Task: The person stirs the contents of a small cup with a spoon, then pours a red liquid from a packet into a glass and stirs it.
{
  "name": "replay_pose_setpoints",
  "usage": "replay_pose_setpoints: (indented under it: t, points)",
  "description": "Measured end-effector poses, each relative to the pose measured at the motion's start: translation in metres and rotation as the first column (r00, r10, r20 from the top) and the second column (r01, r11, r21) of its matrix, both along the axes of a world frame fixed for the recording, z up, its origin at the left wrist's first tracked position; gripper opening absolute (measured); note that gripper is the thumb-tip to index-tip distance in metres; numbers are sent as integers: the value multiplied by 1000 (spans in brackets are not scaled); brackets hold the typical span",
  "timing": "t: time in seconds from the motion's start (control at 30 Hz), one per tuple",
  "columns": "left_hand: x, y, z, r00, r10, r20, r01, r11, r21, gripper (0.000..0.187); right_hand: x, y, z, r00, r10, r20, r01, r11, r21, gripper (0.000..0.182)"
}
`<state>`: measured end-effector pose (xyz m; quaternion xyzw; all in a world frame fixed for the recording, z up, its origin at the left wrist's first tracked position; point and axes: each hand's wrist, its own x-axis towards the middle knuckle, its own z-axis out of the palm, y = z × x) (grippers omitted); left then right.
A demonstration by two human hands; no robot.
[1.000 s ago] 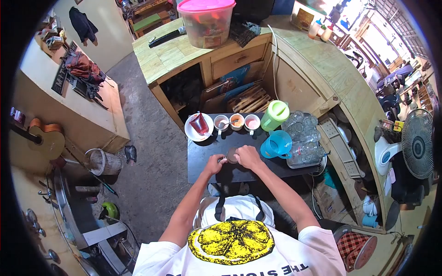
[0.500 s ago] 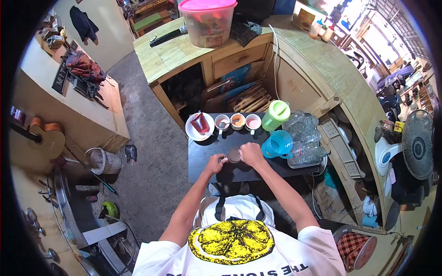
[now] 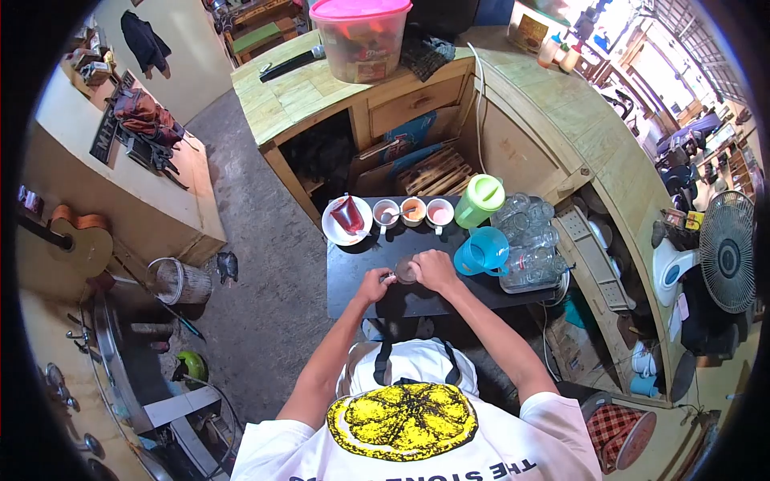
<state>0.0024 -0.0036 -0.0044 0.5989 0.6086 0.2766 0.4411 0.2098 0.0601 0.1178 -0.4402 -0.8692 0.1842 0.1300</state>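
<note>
Small glass (image 3: 405,272) sits mid-front on the black table (image 3: 353,293), left hand (image 3: 374,283) pinching something tiny at its left edge, right hand (image 3: 434,270) wrapped round its right side, blue pitcher (image 3: 481,252) just right, three small cups (image 3: 413,212) lined up farther back.

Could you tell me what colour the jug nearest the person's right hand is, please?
The jug is turquoise blue, seen in the head view.
</note>
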Motion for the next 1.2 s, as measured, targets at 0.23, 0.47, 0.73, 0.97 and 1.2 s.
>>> replay_pose_setpoints:
  t: [0.23,0.47,0.73,0.97,1.2]
  points:
    - [1,1,4,1000,-8,-30,8,1000,-5,19,2,3,-3,993,-8,115,11,1000,-24,26]
    - [-1,1,7,1000,-21,-8,21,1000,20,21,4,0,-5,995,-56,87,53,998,40,25]
    - [-1,1,9,1000,-8,13,8,1000,8,20,-1,2,2,999,-53,14,52,998,32,25]
    - [-1,1,-5,1000,-1,8,1,999,39,20,0,2,-5,999,-40,-28,41,998,55,26]
    - [-1,3,4,1000,-31,5,31,999,13,19,2,5,5,984,33,173,-36,999,15,21]
